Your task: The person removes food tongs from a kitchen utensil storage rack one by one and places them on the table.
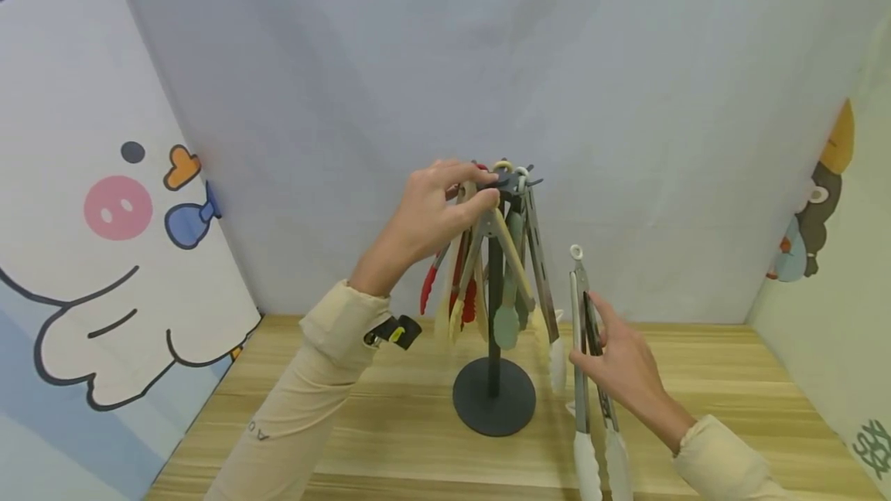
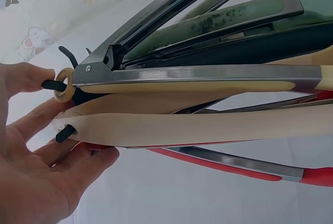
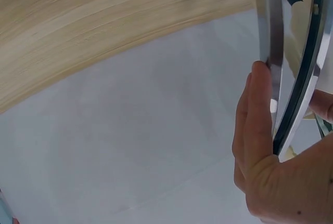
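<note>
A black stand (image 1: 493, 377) with a round base carries several kitchen tongs on hooks at its top. My left hand (image 1: 435, 203) grips that top, thumb at a hook and the other fingers round the far side. Beside the thumb, a cream ring of yellow-trimmed tongs (image 2: 197, 74) hangs on a hook (image 2: 53, 84). To the right of the stand, my right hand (image 1: 623, 362) holds metal tongs (image 1: 581, 377) between thumb and fingers. These tongs have white tips pointing down and a white ring on top; their arms (image 3: 270, 21) stand slightly apart.
On the stand hang red-tipped tongs (image 1: 428, 284), green tongs (image 1: 506, 327) and white-tipped tongs (image 1: 557, 362). The wooden table (image 1: 390, 424) meets a grey back wall (image 1: 334, 99). Cartoon-printed panels (image 1: 69, 122) flank both sides.
</note>
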The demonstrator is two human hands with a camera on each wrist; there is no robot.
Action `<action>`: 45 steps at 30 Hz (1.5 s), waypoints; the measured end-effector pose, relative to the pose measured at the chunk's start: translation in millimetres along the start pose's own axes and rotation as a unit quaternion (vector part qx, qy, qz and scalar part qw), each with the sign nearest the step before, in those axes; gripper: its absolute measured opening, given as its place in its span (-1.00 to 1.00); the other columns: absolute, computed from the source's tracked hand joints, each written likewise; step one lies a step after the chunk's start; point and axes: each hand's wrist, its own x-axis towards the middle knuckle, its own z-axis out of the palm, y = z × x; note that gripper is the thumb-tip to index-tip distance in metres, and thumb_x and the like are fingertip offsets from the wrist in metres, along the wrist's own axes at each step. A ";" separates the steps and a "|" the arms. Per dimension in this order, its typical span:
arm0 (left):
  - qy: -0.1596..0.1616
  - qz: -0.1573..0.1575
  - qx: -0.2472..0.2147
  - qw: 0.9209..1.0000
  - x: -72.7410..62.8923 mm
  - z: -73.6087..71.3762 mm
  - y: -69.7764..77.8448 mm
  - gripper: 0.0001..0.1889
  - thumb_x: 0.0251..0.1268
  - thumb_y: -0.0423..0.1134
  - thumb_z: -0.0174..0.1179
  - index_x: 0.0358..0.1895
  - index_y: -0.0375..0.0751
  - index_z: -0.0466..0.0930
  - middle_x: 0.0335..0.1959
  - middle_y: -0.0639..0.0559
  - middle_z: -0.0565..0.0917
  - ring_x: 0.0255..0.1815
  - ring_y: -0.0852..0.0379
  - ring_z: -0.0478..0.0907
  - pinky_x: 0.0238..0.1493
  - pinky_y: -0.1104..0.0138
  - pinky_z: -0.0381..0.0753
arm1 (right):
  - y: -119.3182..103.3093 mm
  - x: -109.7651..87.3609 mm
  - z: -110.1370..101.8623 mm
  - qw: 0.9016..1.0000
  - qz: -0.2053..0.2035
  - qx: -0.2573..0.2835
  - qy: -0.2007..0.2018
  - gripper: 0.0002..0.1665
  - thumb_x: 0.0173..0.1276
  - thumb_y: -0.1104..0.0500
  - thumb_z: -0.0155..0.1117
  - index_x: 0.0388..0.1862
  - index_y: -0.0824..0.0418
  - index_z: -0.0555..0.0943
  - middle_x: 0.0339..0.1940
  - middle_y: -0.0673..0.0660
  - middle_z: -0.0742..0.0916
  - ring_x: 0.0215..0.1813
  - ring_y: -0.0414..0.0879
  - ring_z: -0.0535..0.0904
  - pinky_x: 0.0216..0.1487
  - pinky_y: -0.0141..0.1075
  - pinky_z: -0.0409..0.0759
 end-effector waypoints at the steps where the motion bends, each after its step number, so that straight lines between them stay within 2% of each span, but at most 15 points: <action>1: 0.000 -0.001 -0.002 1.000 0.0 -0.1 0.1 -0.70 0.32 -0.09 0.14 0.04 -0.05 0.66 0.12 0.07 0.55 0.15 0.14 0.38 0.15 0.33 0.40 | 0.7 0.4 1.1 1.000 0.000 0.000 -0.002 -0.02 0.02 0.15 0.36 0.45 0.17 0.19 -0.56 0.09 0.44 -0.64 -0.14 0.16 -0.65 -0.31 0.17; 6: -0.001 -0.005 -0.007 1.000 0.2 -1.0 0.4 -0.70 0.32 -0.08 0.15 0.03 -0.05 0.66 0.11 0.07 0.55 0.13 0.14 0.38 0.16 0.33 0.40 | 4.4 1.6 7.4 1.000 0.002 -0.008 -0.016 0.01 0.00 0.13 0.36 0.46 0.19 0.17 -0.63 0.04 0.39 -0.63 -0.14 0.17 -0.66 -0.31 0.16; 11: 0.000 -0.005 -0.008 1.000 -0.4 -1.3 0.7 -0.71 0.32 -0.09 0.15 0.03 -0.05 0.66 0.09 0.08 0.55 0.11 0.15 0.38 0.15 0.32 0.40 | 6.2 1.2 11.3 1.000 0.000 -0.014 -0.026 0.00 0.02 0.12 0.35 0.46 0.22 0.17 -0.58 0.05 0.43 -0.56 -0.10 0.25 -0.62 -0.28 0.20; 17: -0.002 -0.002 -0.007 1.000 0.1 -2.2 0.5 -0.70 0.31 -0.09 0.15 0.03 -0.07 0.67 0.09 0.07 0.56 0.13 0.13 0.38 0.15 0.31 0.41 | 8.8 0.6 15.3 0.999 0.008 -0.017 -0.040 0.00 0.05 0.11 0.35 0.46 0.25 0.15 -0.55 0.09 0.45 -0.58 -0.10 0.24 -0.62 -0.27 0.20; 20: -0.004 -0.003 -0.006 1.000 0.1 -2.4 0.2 -0.70 0.31 -0.09 0.15 0.03 -0.07 0.66 0.09 0.06 0.56 0.13 0.13 0.38 0.15 0.32 0.41 | 10.7 0.0 17.9 0.999 0.015 -0.021 -0.046 0.01 0.04 0.11 0.36 0.46 0.26 0.15 -0.26 0.29 0.61 -0.47 -0.02 0.37 -0.57 -0.24 0.27; 22: -0.005 -0.003 -0.007 1.000 0.2 -2.4 0.3 -0.71 0.31 -0.10 0.15 0.03 -0.07 0.66 0.10 0.06 0.55 0.12 0.14 0.38 0.15 0.32 0.41 | 12.2 -0.5 20.0 0.998 0.019 -0.024 -0.050 0.01 0.04 0.11 0.36 0.46 0.27 0.16 0.00 0.40 0.59 -0.33 0.06 0.46 -0.53 -0.21 0.33; 24: -0.006 -0.005 -0.009 1.000 0.2 -2.3 0.5 -0.71 0.31 -0.10 0.15 0.03 -0.07 0.66 0.10 0.06 0.55 0.12 0.14 0.38 0.15 0.33 0.41 | 13.8 -0.7 22.4 0.998 0.025 -0.026 -0.055 0.01 0.04 0.11 0.37 0.46 0.27 0.16 0.10 0.43 0.55 -0.27 0.10 0.48 -0.51 -0.20 0.35; 26: -0.007 -0.007 -0.010 1.000 0.4 -2.1 0.6 -0.71 0.31 -0.10 0.15 0.03 -0.07 0.66 0.09 0.07 0.55 0.11 0.15 0.39 0.14 0.33 0.41 | 15.4 -0.6 25.2 0.997 0.032 -0.027 -0.063 0.02 0.03 0.12 0.37 0.46 0.27 0.15 -0.05 0.39 0.60 -0.33 0.07 0.46 -0.53 -0.22 0.34; 29: -0.006 -0.008 -0.014 1.000 0.4 -2.1 0.5 -0.71 0.30 -0.10 0.16 0.02 -0.07 0.67 0.08 0.07 0.56 0.10 0.16 0.39 0.12 0.33 0.42 | 17.0 -0.6 29.1 0.996 0.040 -0.026 -0.075 0.04 0.01 0.12 0.36 0.47 0.27 0.14 -0.35 0.24 0.57 -0.49 -0.02 0.33 -0.60 -0.25 0.27; 31: -0.005 -0.009 -0.014 1.000 0.3 -2.1 -0.1 -0.71 0.30 -0.10 0.16 0.02 -0.06 0.67 0.06 0.08 0.56 0.08 0.17 0.39 0.11 0.33 0.42 | 17.4 -0.4 31.2 0.996 0.043 -0.027 -0.079 0.04 -0.01 0.13 0.37 0.46 0.27 0.14 -0.44 0.17 0.52 -0.52 -0.05 0.29 -0.61 -0.26 0.25; 45: -0.005 -0.006 -0.005 1.000 -1.4 -3.4 -0.3 -0.72 0.29 -0.10 0.15 0.00 -0.03 0.68 0.04 0.11 0.57 0.06 0.18 0.39 0.12 0.33 0.43 | 25.3 -1.9 46.9 0.995 0.042 -0.043 -0.085 0.00 -0.02 0.11 0.37 0.41 0.34 0.21 -0.21 0.35 0.61 -0.43 0.02 0.45 -0.57 -0.22 0.37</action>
